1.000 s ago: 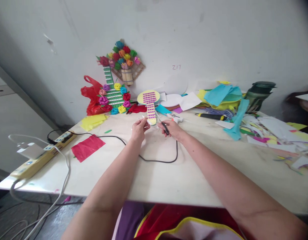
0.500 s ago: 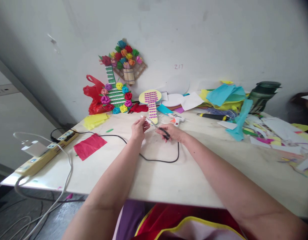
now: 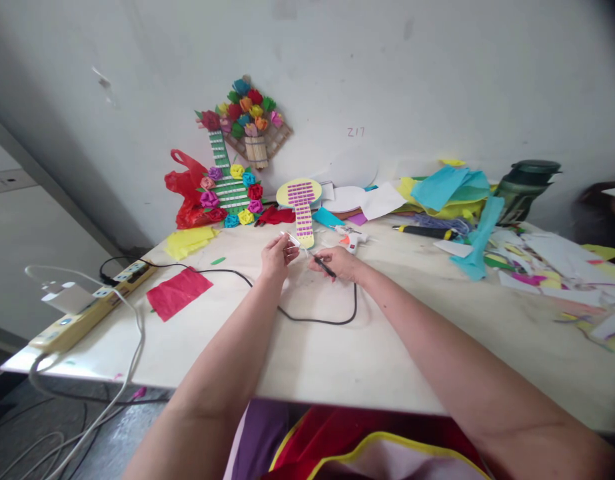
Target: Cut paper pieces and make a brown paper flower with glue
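Observation:
My left hand (image 3: 278,256) is closed, pinching a small white strip (image 3: 290,238) between its fingertips. In my right hand (image 3: 340,263) are scissors with black handles (image 3: 325,267), their blades toward the left hand and a small gap from the strip. Just beyond both hands lies a yellow paper piece shaped like a guitar (image 3: 304,233), covered with rows of purple and white strips. A white glue gun (image 3: 356,241) rests close behind my right hand, and its black cord (image 3: 332,323) loops over the table below the hands.
To the left are a power strip (image 3: 94,303), red paper (image 3: 180,293) and yellow paper (image 3: 190,243). A flower-trimmed green guitar shape (image 3: 231,190) leans at the back. Paper scraps (image 3: 562,267), a black-and-yellow tool (image 3: 424,232) and a dark green bottle (image 3: 527,193) occupy the right.
The scissors have drawn slightly back from the strip, with the handles closer together. My left hand keeps its pinch in nearly the same spot. The view has shifted a little.

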Demonstrator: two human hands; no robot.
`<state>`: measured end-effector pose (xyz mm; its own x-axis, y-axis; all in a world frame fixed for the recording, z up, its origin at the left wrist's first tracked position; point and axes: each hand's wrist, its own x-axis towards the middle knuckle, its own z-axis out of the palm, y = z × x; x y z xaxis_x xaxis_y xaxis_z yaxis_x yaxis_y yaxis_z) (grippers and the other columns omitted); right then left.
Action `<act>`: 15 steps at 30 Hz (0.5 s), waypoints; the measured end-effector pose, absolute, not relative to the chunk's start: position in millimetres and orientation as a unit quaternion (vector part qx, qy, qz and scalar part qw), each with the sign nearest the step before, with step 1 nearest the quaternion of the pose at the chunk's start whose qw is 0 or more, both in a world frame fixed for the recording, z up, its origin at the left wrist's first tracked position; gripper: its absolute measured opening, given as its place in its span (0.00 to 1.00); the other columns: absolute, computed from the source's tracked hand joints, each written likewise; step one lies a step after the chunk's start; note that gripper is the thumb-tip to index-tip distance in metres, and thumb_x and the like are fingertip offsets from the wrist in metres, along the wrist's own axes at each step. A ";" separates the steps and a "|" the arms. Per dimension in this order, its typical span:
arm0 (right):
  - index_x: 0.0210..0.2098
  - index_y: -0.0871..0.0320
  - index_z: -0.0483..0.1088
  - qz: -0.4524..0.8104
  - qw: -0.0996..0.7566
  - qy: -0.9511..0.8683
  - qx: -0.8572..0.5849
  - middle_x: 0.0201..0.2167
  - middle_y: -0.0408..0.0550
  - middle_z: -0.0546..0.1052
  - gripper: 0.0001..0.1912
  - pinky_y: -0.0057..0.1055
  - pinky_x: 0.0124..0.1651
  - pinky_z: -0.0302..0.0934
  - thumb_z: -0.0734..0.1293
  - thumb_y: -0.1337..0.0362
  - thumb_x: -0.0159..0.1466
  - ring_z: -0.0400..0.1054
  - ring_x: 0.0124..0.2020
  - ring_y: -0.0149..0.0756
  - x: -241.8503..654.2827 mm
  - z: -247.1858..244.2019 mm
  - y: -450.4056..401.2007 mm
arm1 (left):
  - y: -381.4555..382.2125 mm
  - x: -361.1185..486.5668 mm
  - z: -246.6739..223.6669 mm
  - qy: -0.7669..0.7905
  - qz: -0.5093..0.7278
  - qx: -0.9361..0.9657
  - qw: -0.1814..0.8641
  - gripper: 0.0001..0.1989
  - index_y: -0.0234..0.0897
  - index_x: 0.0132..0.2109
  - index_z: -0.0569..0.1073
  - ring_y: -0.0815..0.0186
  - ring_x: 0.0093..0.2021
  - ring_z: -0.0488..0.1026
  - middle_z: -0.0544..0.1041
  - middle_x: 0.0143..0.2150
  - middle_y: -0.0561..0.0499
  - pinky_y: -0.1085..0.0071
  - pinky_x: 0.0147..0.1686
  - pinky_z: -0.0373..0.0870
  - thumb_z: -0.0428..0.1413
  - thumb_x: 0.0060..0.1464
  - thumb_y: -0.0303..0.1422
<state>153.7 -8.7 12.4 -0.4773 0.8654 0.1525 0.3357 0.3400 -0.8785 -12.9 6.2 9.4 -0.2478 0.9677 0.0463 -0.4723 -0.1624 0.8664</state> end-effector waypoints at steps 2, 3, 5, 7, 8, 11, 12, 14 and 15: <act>0.26 0.57 0.72 0.369 0.321 -0.770 -0.409 0.15 0.38 0.67 0.11 0.21 0.17 0.53 0.67 0.55 0.50 0.59 0.16 0.25 154.3 12.4 -8.7 | 5.6 -13.1 9.8 0.385 0.691 0.325 0.519 0.14 0.33 0.32 0.70 0.72 0.20 0.69 0.68 0.20 0.55 0.75 0.23 0.67 0.62 0.38 0.35; 0.25 0.57 0.72 0.343 0.319 -0.780 -0.416 0.15 0.38 0.67 0.11 0.21 0.18 0.52 0.67 0.56 0.49 0.60 0.16 0.25 154.6 13.4 -9.4 | 5.4 -13.1 10.0 0.386 0.690 0.326 0.517 0.14 0.33 0.33 0.70 0.72 0.20 0.69 0.68 0.20 0.55 0.75 0.23 0.67 0.62 0.38 0.36; 0.24 0.56 0.71 0.286 0.306 -0.797 -0.435 0.15 0.38 0.68 0.10 0.22 0.20 0.50 0.68 0.55 0.49 0.60 0.18 0.26 155.0 16.8 -11.7 | 5.0 -13.2 10.3 0.389 0.690 0.329 0.514 0.15 0.33 0.33 0.70 0.72 0.20 0.69 0.68 0.20 0.54 0.75 0.23 0.67 0.62 0.38 0.36; 0.24 0.56 0.71 0.230 0.290 -0.810 -0.455 0.17 0.38 0.69 0.11 0.23 0.22 0.49 0.67 0.54 0.49 0.61 0.20 0.27 155.1 20.5 -14.2 | 4.8 -13.0 10.6 0.388 0.690 0.331 0.513 0.15 0.33 0.33 0.70 0.72 0.20 0.69 0.68 0.20 0.54 0.75 0.23 0.68 0.62 0.38 0.36; 0.24 0.55 0.71 0.205 0.282 -0.814 -0.463 0.17 0.39 0.70 0.11 0.23 0.23 0.48 0.67 0.54 0.49 0.62 0.21 0.28 154.9 22.1 -15.3 | 4.8 -12.9 10.8 0.386 0.690 0.331 0.514 0.15 0.33 0.33 0.70 0.71 0.20 0.69 0.68 0.20 0.54 0.75 0.23 0.68 0.62 0.38 0.36; 0.25 0.54 0.71 0.146 0.271 -0.821 -0.482 0.20 0.40 0.72 0.13 0.24 0.25 0.47 0.66 0.51 0.49 0.63 0.24 0.29 154.4 24.6 -17.6 | 4.9 -12.7 11.4 0.382 0.690 0.330 0.519 0.15 0.33 0.35 0.70 0.71 0.19 0.69 0.68 0.19 0.54 0.74 0.23 0.68 0.61 0.40 0.36; 0.25 0.54 0.72 0.131 0.270 -0.822 -0.484 0.20 0.40 0.72 0.13 0.24 0.25 0.47 0.65 0.51 0.49 0.63 0.25 0.29 154.2 24.8 -18.0 | 5.0 -12.9 11.4 0.383 0.689 0.329 0.520 0.15 0.33 0.36 0.70 0.71 0.19 0.69 0.68 0.19 0.54 0.74 0.23 0.68 0.60 0.41 0.36; 0.26 0.53 0.72 0.105 0.269 -0.824 -0.487 0.21 0.40 0.73 0.14 0.25 0.26 0.47 0.65 0.49 0.49 0.64 0.25 0.29 154.0 24.7 -18.6 | 5.3 -13.8 11.5 0.387 0.688 0.327 0.519 0.15 0.33 0.37 0.70 0.70 0.19 0.69 0.68 0.18 0.55 0.73 0.23 0.68 0.59 0.42 0.37; 0.27 0.52 0.72 0.095 0.268 -0.826 -0.486 0.22 0.40 0.74 0.15 0.25 0.26 0.48 0.65 0.48 0.49 0.64 0.26 0.30 153.9 24.6 -18.9 | 5.6 -14.5 11.4 0.390 0.686 0.327 0.519 0.16 0.34 0.38 0.70 0.70 0.19 0.69 0.68 0.18 0.55 0.73 0.23 0.68 0.59 0.42 0.38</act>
